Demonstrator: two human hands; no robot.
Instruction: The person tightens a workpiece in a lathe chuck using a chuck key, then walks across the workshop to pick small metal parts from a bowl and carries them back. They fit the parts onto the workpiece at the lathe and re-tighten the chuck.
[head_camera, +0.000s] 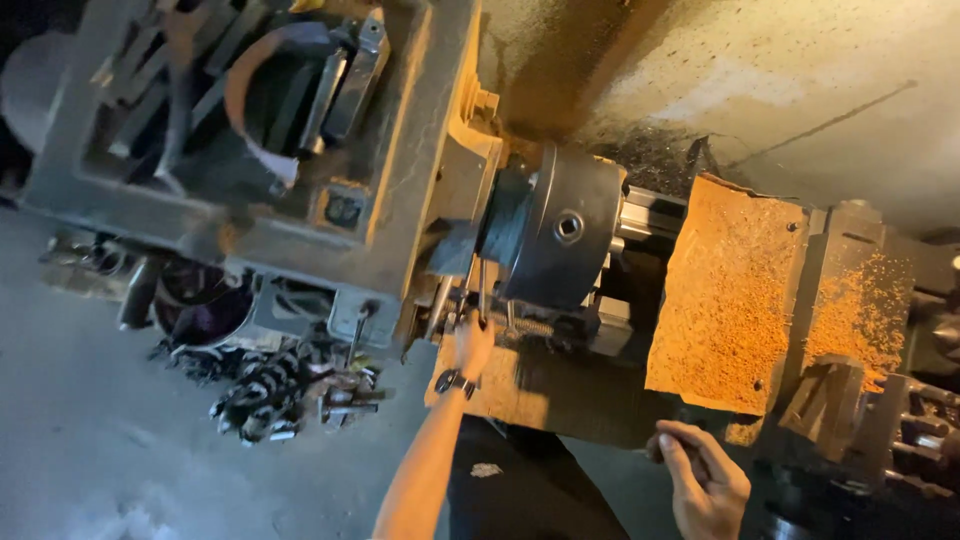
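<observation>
Lathe chuck (560, 235), a thick round drum of dull grey steel with a square key socket in its rim, sits at the middle of the view, mounted against the machine's boxy grey headstock (400, 200). Just below it the left hand (472, 340) reaches up from a bare forearm with a dark wristwatch (453, 381); its fingers are curled shut around a thin, straight metal lever (481, 290) that stands up in front of the chuck's lower edge. To the right of the chuck a flat plate (725, 295) and the carriage (860, 300) beyond it are thickly coated in fine orange-brown chips, grainy like sawdust. The right hand (705, 480) is low at the right, near the front edge of that dusted plate, its fingers bent inward around something small and dark; whether they actually grip it cannot be told. On top of the headstock an open tray (60, 180) holds long steel bars and a curved strip of metal (250, 90). On the pale concrete floor (90, 450) below the headstock lies a heap of shiny, coiled steel swarf (260, 395), with a few short metal pieces beside it. Behind the machine the wall (780, 70) is rough and stained.
</observation>
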